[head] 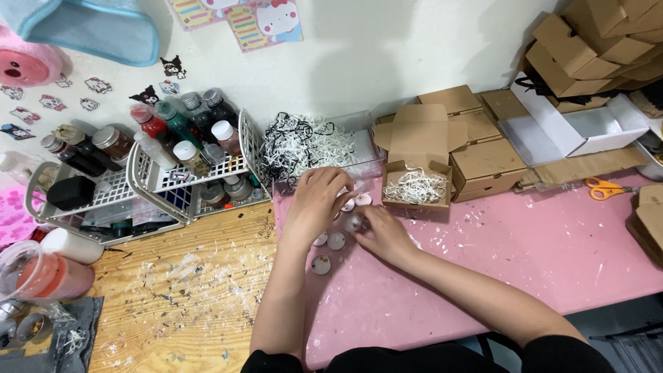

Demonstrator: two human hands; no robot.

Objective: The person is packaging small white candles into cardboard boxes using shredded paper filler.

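Observation:
My left hand (pixel 314 204) and my right hand (pixel 383 231) meet over the pink mat (pixel 525 249), both closed around a small clear wrapped round piece (pixel 352 222). Several small round white discs (pixel 336 240) lie on the mat just under and beside the hands; one (pixel 320 264) sits nearer me. Right behind the hands stands an open brown cardboard box (pixel 416 186) filled with white shredded paper. A clear tub (pixel 359 148) with black and white shredded paper is behind my left hand.
White wire racks (pixel 148 181) with paint bottles and jars stand at the left on the wooden table (pixel 179 297). Folded brown boxes (pixel 483 162) and a white box (pixel 587 128) line the back right. Orange scissors (pixel 604 188) lie at the right.

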